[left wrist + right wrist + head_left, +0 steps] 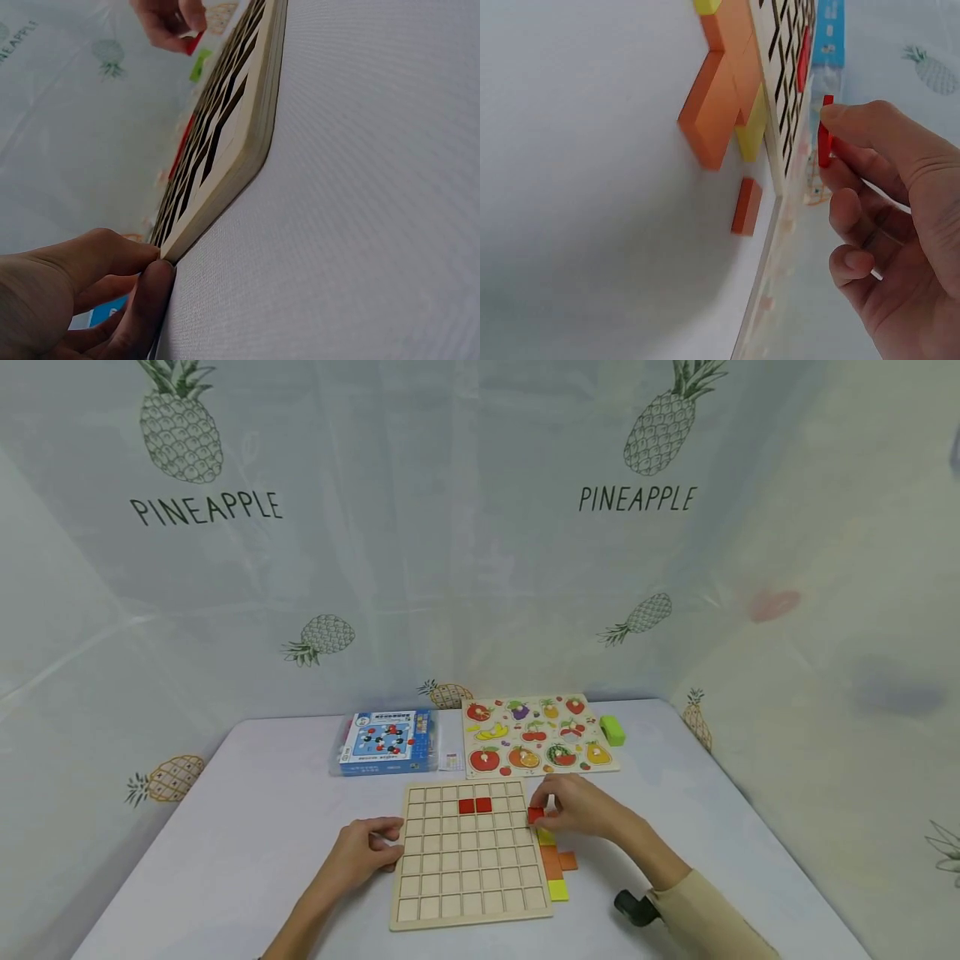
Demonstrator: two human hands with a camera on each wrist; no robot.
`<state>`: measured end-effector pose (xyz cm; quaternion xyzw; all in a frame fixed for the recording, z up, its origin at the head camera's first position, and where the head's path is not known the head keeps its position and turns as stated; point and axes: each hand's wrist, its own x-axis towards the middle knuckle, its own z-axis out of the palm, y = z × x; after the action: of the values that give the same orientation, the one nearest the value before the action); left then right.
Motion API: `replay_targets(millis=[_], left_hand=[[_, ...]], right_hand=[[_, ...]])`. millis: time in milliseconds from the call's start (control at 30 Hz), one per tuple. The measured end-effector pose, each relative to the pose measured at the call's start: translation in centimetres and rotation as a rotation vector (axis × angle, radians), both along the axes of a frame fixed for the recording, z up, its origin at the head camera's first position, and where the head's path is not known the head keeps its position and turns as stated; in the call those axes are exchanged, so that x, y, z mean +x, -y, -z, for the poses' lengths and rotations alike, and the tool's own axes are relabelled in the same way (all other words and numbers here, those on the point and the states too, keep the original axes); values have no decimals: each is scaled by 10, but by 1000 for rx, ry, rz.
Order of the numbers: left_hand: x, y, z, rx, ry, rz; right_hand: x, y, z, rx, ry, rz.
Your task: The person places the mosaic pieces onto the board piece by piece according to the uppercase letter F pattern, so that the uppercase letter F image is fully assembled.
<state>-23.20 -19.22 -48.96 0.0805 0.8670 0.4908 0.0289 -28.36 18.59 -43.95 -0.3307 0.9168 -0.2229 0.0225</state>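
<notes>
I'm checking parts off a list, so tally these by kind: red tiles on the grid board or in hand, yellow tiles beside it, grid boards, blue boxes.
Red tiles: 3 (one in the right hand)
Yellow tiles: 2
Grid board: 1
Blue box: 1
Total: 7

The grid board looks like matt wood, the held red tile smooth, the table cover woven cloth.
</notes>
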Motion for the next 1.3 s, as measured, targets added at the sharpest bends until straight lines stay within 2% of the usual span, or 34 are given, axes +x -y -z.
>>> replay_targets(millis=[300, 633, 867, 1067, 1300], left_hand=[[-3, 1, 3, 11, 12, 0], [-3, 2, 1, 28, 16, 13], [-2, 2, 2, 58, 28, 32], [-3, 2, 3, 50, 22, 21], [-4, 3, 5, 44, 30, 6]], right_hand=[[-12, 34, 2, -9, 34, -25], [-27, 72, 8, 4, 65, -23], [-35, 95, 12, -1, 52, -85], [-40, 112, 12, 3, 40, -79], [-45, 126, 15, 1, 25, -114]])
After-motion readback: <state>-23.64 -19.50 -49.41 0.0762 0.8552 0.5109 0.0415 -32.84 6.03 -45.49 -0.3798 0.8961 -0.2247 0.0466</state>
